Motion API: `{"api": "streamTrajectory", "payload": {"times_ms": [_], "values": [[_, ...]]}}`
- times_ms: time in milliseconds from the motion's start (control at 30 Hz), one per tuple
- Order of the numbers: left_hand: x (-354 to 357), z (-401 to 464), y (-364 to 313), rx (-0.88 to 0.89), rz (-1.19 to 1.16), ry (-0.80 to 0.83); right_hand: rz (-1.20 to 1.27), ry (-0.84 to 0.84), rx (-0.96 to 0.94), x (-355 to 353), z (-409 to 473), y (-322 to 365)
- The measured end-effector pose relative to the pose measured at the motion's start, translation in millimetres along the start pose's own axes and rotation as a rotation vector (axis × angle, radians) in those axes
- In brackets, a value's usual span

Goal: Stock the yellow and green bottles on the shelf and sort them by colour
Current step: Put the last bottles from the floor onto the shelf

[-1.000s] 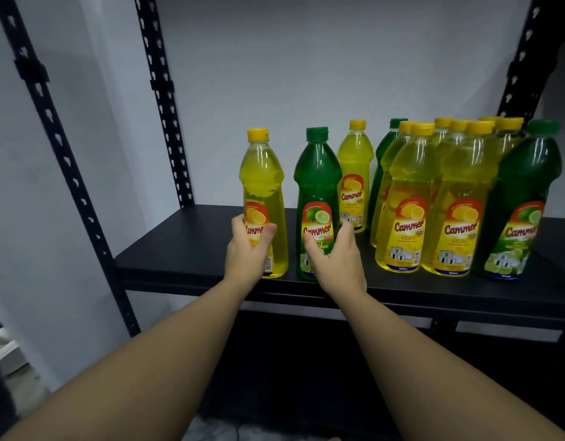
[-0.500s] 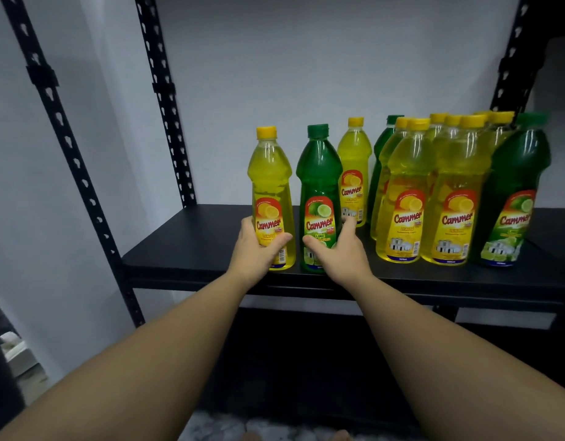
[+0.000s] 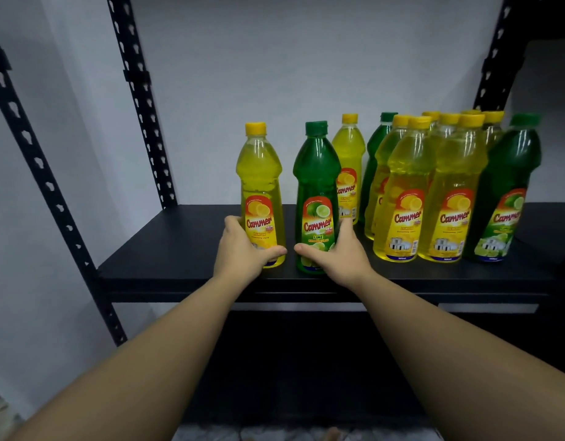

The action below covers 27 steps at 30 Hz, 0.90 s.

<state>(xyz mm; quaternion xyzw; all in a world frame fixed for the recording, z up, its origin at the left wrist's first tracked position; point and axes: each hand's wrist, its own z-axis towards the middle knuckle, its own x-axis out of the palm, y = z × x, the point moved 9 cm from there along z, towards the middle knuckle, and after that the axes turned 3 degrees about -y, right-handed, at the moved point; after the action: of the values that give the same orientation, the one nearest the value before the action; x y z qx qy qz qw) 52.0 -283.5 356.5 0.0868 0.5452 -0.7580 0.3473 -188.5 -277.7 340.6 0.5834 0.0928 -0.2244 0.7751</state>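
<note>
We note two bottles standing upright near the front edge of the black shelf [image 3: 166, 249], side by side and just apart. Our left hand [image 3: 243, 253] grips the lower body of the yellow bottle [image 3: 260, 192], thumb curled across its front below the lemon label, fingers wrapped behind. Our right hand [image 3: 338, 253] grips the base of the green bottle [image 3: 316, 186], thumb across the front under the lime label, fingers round its right side. Behind the green one stands a lone yellow bottle at the back [image 3: 348, 154]. To the right, a tight cluster of yellow bottles [image 3: 434, 186] with a green bottle behind them [image 3: 375, 148] and a dark green bottle at the far right [image 3: 507, 186], touching the cluster. Slotted black uprights [image 3: 138, 100] frame the shelf against a pale wall.
</note>
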Motion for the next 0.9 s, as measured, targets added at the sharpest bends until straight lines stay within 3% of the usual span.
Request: {"api": "streamTrajectory", "payload": {"times_ms": [633,900], "values": [[-45.6,126.4,110.4,-0.21,0.137,-0.184,0.004,0.035,-0.002,7.9,5.6,-4.4],[-44.5,150.9,125.5,-0.185,0.134,-0.211,0.016,0.028,-0.012,9.5,6.2,-4.5]]}}
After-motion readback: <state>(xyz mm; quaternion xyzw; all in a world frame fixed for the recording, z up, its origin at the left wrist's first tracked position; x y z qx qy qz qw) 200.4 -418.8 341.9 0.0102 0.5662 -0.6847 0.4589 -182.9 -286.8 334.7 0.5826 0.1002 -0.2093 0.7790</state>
